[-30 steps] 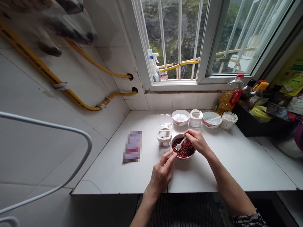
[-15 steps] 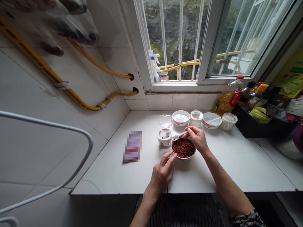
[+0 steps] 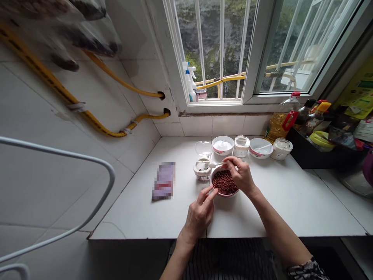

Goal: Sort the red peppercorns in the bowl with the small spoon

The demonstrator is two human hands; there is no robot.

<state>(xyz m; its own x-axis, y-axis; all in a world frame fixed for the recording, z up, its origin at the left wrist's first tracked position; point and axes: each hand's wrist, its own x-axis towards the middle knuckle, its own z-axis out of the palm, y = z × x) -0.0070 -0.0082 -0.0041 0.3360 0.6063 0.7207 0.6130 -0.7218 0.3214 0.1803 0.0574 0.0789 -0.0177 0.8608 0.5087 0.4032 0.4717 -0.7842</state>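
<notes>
My right hand (image 3: 241, 175) pinches the handle of a small white spoon (image 3: 215, 165). The spoon's bowl is over the edge of an open seasoning jar (image 3: 202, 167) with a cream rim; whether it carries anything is too small to tell. Just right of that jar stands a bowl (image 3: 225, 195) with a pink outside, full of reddish-brown grains (image 3: 224, 182) that look like Sichuan peppercorns. The fingers of my left hand (image 3: 201, 210) grip this bowl's near left rim. Behind the jar, its clear lid (image 3: 203, 147) is raised.
At the back are a bowl of white grains (image 3: 223, 144), a lidded jar (image 3: 241, 146), a bowl with a white spoon (image 3: 261, 149) and another jar (image 3: 281, 149). An oil bottle (image 3: 279, 123) and a black bottle box (image 3: 305, 155) stand right. A purple packet (image 3: 164, 181) lies left.
My right hand has moved slightly left, carrying the spoon from above the peppercorn bowl to the open jar's edge. My left hand stays on the bowl's rim.
</notes>
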